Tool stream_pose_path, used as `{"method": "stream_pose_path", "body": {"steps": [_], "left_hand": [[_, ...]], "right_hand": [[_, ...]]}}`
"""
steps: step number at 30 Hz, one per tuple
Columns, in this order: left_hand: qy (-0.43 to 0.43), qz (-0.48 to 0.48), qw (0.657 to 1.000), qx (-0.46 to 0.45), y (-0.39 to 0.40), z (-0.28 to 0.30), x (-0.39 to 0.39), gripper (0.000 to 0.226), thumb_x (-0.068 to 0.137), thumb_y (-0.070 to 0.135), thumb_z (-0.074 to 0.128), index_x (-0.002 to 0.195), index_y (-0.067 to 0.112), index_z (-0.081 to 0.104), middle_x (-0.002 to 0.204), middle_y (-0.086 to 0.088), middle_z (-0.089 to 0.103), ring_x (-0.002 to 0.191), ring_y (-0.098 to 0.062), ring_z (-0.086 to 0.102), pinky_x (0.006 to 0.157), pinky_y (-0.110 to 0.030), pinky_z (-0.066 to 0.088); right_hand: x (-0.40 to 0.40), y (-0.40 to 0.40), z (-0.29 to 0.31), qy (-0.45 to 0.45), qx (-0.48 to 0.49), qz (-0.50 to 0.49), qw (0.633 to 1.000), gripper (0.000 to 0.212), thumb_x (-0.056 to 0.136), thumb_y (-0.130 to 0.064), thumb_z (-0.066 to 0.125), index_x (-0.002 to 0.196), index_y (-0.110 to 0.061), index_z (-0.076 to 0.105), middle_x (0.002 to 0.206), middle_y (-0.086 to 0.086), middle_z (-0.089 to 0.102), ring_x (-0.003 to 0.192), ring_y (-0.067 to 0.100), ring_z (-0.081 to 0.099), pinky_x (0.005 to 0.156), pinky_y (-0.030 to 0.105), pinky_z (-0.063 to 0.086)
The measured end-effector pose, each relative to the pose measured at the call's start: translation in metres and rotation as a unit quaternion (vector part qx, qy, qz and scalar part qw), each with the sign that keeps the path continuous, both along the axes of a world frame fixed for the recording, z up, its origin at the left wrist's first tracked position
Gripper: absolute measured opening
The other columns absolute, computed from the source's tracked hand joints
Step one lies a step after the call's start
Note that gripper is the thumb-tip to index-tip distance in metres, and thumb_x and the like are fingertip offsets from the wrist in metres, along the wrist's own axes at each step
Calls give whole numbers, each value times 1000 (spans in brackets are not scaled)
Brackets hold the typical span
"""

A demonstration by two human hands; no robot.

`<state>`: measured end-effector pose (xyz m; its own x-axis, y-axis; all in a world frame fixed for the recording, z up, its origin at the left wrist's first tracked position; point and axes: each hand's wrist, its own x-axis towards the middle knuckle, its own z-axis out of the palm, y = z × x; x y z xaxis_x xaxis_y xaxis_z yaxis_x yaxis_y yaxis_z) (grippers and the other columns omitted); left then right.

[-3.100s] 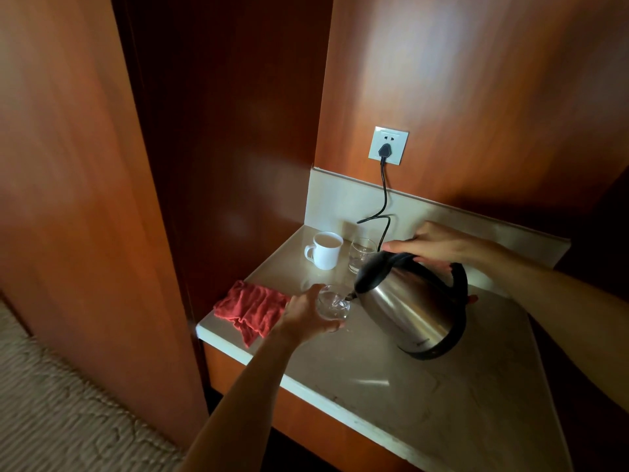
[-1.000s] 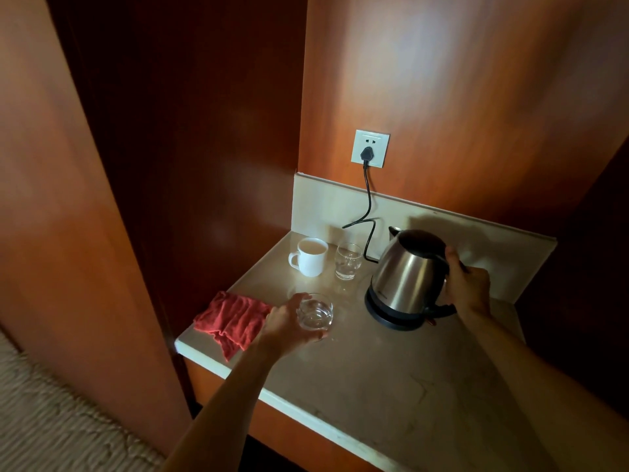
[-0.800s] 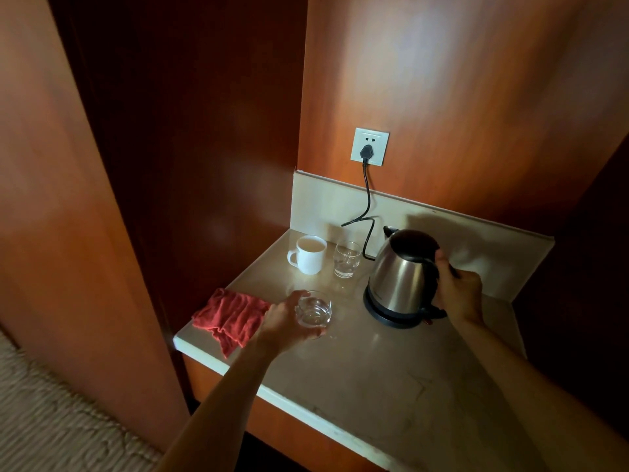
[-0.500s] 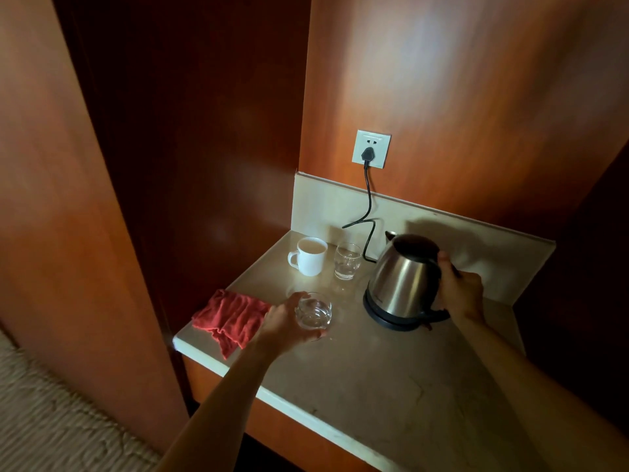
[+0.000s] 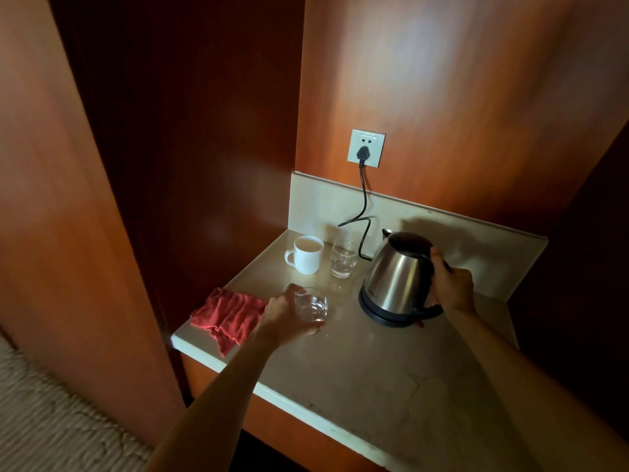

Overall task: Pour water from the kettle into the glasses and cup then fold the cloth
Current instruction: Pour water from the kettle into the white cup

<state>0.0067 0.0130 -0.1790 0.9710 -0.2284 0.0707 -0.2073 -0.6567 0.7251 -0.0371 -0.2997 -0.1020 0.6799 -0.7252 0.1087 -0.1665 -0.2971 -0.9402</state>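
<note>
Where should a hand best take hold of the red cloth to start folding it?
Probably pinch the red cloth at its far-left corner, coming from above; it lies crumpled at the counter edge, and the left hand on the near glass blocks its right side.

Two glasses (image 5: 344, 259) (image 5: 311, 304), one white cup (image 5: 306, 254), one steel kettle (image 5: 396, 277), one red cloth (image 5: 227, 315), one wall socket (image 5: 366, 147), two hands (image 5: 286, 316) (image 5: 452, 287).
</note>
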Motion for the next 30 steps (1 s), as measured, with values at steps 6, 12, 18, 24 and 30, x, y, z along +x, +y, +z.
{"method": "stream_pose_path", "body": {"steps": [6,12,18,24,30], "left_hand": [[-20,37,999,-9,4,32,26,83,54,53,87,123,21,54,112,1,68,102,-20,63,90,-27,50],[-2,80,997,21,27,39,66,74,57,48,88,117,17,57,104,-1,70,90,-21,68,76,-29,57],[12,147,989,9,42,23,89,53,65,41,84,108,24,57,107,-7,67,96,-31,63,80,-34,52],[44,168,985,7,42,17,105,79,61,46,86,127,19,51,117,-15,64,105,-37,62,85,-41,54],[-21,79,988,129,23,38,122,101,67,43,86,142,4,31,139,-19,41,129,-35,42,104,-39,39]], "right_hand": [[2,-3,-1,-1,9,13,1000,64,95,-60,63,66,-3,65,66,14,66,66,29,64,70,39,52],[10,-16,-14,-6,19,23,1000,72,87,-71,63,68,-2,69,67,15,71,68,31,70,70,42,57],[14,-18,-17,-23,0,30,999,65,95,-60,63,61,-5,59,59,14,62,58,29,62,64,37,50],[16,-20,-19,-34,1,30,999,66,96,-59,64,57,-5,56,38,-3,53,51,27,56,58,32,46],[13,-20,-20,-27,2,37,999,69,95,-62,63,55,-6,56,39,0,54,52,28,57,60,35,48]]}}
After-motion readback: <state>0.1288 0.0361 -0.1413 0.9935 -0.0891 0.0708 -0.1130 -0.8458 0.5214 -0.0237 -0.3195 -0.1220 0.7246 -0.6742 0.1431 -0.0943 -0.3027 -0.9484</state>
